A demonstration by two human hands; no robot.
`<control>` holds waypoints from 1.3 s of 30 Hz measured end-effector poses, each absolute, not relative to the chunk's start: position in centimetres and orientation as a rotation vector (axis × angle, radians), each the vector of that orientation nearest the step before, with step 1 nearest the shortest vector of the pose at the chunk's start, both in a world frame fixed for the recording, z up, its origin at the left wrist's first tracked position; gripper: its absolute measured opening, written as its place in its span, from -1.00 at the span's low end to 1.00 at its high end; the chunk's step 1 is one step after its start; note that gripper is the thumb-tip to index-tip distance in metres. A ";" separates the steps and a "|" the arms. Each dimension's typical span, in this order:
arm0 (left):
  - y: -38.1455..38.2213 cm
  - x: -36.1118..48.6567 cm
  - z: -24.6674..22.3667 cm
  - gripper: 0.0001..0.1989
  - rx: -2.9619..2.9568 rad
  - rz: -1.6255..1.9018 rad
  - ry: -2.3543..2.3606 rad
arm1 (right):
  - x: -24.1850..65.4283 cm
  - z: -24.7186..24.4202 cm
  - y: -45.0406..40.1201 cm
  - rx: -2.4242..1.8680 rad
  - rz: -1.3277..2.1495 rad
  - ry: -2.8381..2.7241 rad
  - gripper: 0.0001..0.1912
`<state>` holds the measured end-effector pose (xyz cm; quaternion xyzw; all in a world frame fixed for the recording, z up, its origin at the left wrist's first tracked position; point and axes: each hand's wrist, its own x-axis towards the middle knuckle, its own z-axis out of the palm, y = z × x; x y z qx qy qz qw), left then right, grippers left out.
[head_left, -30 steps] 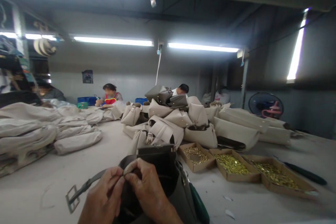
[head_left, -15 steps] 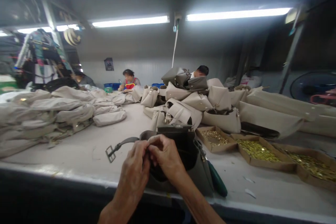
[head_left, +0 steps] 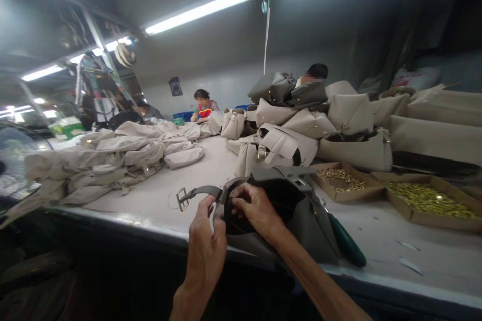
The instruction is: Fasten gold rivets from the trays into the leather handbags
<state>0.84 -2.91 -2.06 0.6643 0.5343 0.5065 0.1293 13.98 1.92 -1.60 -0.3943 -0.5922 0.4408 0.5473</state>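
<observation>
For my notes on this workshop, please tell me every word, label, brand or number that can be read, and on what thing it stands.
No text can be read. The small dark rectangular poster on the far wall is too small to read, and the dark grey leather handbag shows no legible mark.

Bag-making workshop: long bench [head_left: 203, 170], piled beige handbags [head_left: 350, 115], cardboard trays [head_left: 425, 200] of brass fittings, co-worker [head_left: 202, 109] beyond.

Changed: hands now apart, no longer together. Left hand [head_left: 205, 243] lower, beside strap [head_left: 201, 191]; right hand [head_left: 254, 208] further right.
</observation>
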 end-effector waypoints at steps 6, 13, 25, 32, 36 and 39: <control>-2.4 1.6 -2.5 -0.70 1.902 1.550 1.499 | 14.2 -1.4 1.6 -0.768 1.109 -1.309 -0.91; -1.6 1.5 -2.9 -0.76 1.906 1.532 1.625 | 14.1 -1.4 0.8 -0.650 1.173 -1.258 -0.89; 0.6 2.0 -2.8 -0.70 1.823 1.559 1.549 | 14.6 -2.3 0.5 -0.699 1.043 -1.295 -0.95; 1.7 1.7 -3.4 -0.68 1.619 1.596 1.331 | 13.6 -3.2 0.5 -0.865 0.699 -1.392 -0.96; 1.8 1.6 -4.2 -0.64 1.425 1.581 1.140 | 13.7 -3.3 0.4 -0.921 0.561 -1.431 -0.95; 1.8 1.6 -4.5 -0.64 1.326 1.572 1.022 | 13.8 -3.4 0.4 -0.915 0.571 -1.443 -0.95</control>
